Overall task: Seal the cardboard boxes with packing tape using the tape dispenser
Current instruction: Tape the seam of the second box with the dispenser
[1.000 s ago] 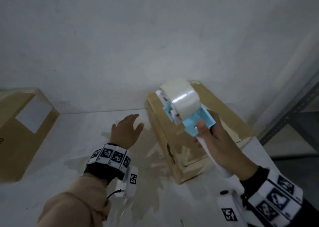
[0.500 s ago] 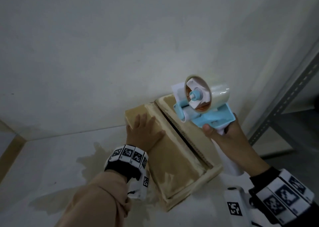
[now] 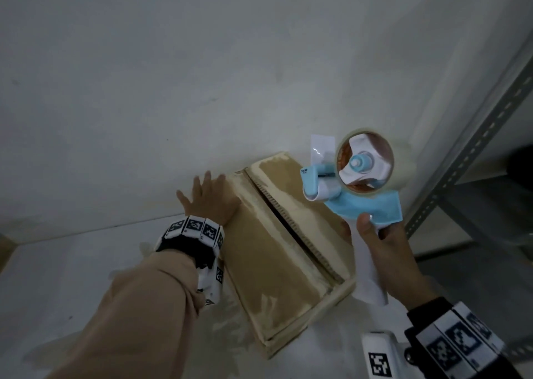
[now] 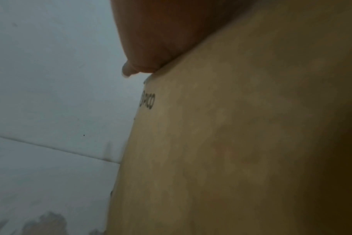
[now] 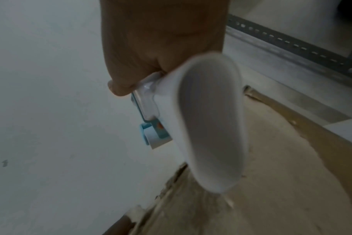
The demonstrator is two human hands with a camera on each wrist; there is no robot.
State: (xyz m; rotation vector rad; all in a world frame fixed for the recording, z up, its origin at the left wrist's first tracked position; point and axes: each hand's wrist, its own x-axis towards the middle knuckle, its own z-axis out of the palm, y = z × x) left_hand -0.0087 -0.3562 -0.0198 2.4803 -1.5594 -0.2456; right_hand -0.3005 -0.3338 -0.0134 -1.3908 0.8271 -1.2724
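A brown cardboard box (image 3: 265, 266) lies on the white surface, its two top flaps meeting at a dark centre seam (image 3: 291, 231). My left hand (image 3: 207, 202) rests flat on the far left corner of the left flap, fingers straight. My right hand (image 3: 386, 249) grips the white handle of a blue and white tape dispenser (image 3: 357, 182), held in the air over the box's far right side. Its clear tape roll (image 3: 375, 162) faces me. In the right wrist view the dispenser handle (image 5: 209, 119) fills the middle, above the box (image 5: 271, 182). The left wrist view shows the box side (image 4: 231, 143).
A grey wall stands behind the box. A perforated metal shelf frame (image 3: 473, 148) rises at the right, close to the dispenser. Worn, patchy marks cover the white surface (image 3: 72, 277) in front of the box.
The head view has swung right, so the second box at the left is out of frame. My left hand came onto the box's left flap and slid to its far corner; the dispenser turned side-on.
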